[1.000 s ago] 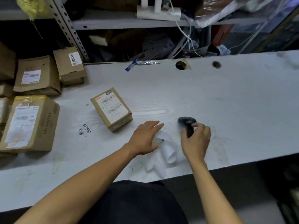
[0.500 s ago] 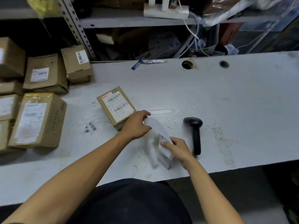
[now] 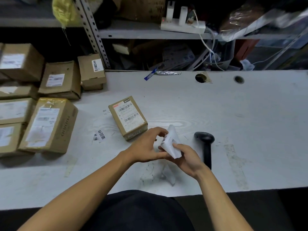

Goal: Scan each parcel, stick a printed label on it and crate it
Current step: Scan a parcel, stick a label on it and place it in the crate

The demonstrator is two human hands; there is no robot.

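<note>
Two bare hands meet over the near middle of the white table; our left hand curls its fingers round the upper edge of a strip of printed labels, thumb and forefinger pinching it, while our right hand grips the lower end with curled fingers; the strip is thin white paper, glossy, bent into a loose curl, with dark print on the side facing us; a further length of it lies on the tabletop just below the hands.

We see a small parcel of brown cardboard just beyond the left hand, flat and rectangular, lying at a slant, with a white barcoded shipping label covering most of its top; whether the knuckles touch its near corner we cannot tell.

A black handheld scanner of smooth plastic lies flat just right of the right hand, rounded head away from us, handle towards the near edge.

At the left end a cluster of cardboard boxes stands packed side by side, taped and labelled, corners dented.

The tabletop shows a faint wood grain, scuffs and tape residue; two round cable holes sit near its far edge, and a small blue wrapper lies there too; the right half of the surface stretches wide beyond the scanner; the near edge runs just under our forearms.

Behind, a perforated metal shelf upright rises; a white power strip sits on the shelf.
</note>
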